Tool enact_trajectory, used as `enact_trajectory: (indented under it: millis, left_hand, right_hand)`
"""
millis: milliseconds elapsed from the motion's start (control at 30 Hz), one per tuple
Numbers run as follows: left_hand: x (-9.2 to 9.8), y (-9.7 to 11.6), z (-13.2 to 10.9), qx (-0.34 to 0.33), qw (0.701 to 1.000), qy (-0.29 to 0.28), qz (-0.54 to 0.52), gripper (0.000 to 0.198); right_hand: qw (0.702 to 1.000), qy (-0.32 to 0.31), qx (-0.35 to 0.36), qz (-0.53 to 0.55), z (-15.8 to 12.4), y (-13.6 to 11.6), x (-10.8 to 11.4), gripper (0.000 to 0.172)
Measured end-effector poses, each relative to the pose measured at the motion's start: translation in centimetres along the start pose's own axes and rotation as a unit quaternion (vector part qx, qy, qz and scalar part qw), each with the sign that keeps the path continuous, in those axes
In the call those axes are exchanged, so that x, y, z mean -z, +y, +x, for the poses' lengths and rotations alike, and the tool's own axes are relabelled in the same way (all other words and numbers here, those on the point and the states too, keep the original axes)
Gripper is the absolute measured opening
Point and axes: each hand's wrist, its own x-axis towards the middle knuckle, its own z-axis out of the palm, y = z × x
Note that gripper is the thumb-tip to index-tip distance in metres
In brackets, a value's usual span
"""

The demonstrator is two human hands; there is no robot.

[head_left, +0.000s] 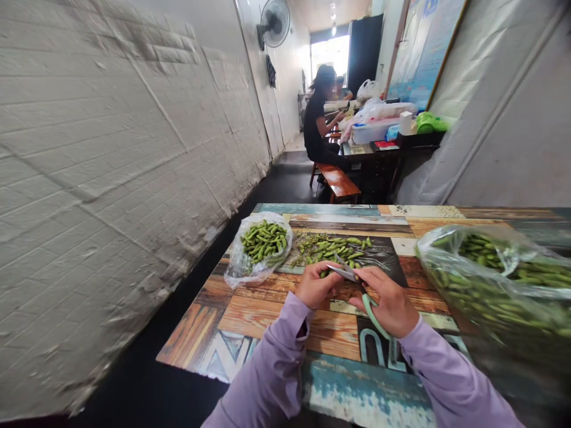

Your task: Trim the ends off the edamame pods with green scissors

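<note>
My right hand (391, 302) is wrapped round a pair of scissors (376, 319) with pale green handles. The scissor blades are apart and point left, toward my left hand (316, 286). Between the thumb and fingers of that hand is a green edamame pod, mostly hidden, close to the blades. Just beyond both hands, loose edamame pods (341, 246) and small cut scraps (310, 242) lie on a dark mat (386, 252). To the left stands an open clear plastic bag (241, 270) of edamame pods (264, 242).
A larger clear bag (439, 252) full of pods stands on the right of the patterned wooden table (250, 315). A white brick wall (111, 178) runs along the left. Farther back, a person (317, 122) sits on a wooden bench (339, 180) beside a loaded table.
</note>
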Motion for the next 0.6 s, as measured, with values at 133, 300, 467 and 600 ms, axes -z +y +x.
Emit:
enact_trajectory:
  millis: [133,300,467,600]
  left_hand:
    - [-0.28,0.41,-0.16,-0.001,1.0,-0.005,0.007,0.041]
    - [-0.47,0.67,-0.26,-0.019,1.0,-0.011,0.018,0.038]
    - [-0.49,0.78,-0.37,-0.035,0.998,-0.023,0.038,0.037]
    - [-0.53,0.79,-0.44,-0.035,0.998,-0.021,0.039,0.035]
  right_hand:
    - [1.0,0.002,0.01,-0.015,0.05,0.07,0.07,0.05]
    - [1.0,-0.001,0.013,-0.01,0.07,0.0,0.06,0.052]
    - [1.0,-0.004,0.006,0.003,0.1,-0.22,0.08,0.052]
    - [1.0,-0.012,-0.003,0.005,0.1,-0.2,0.12,0.05]
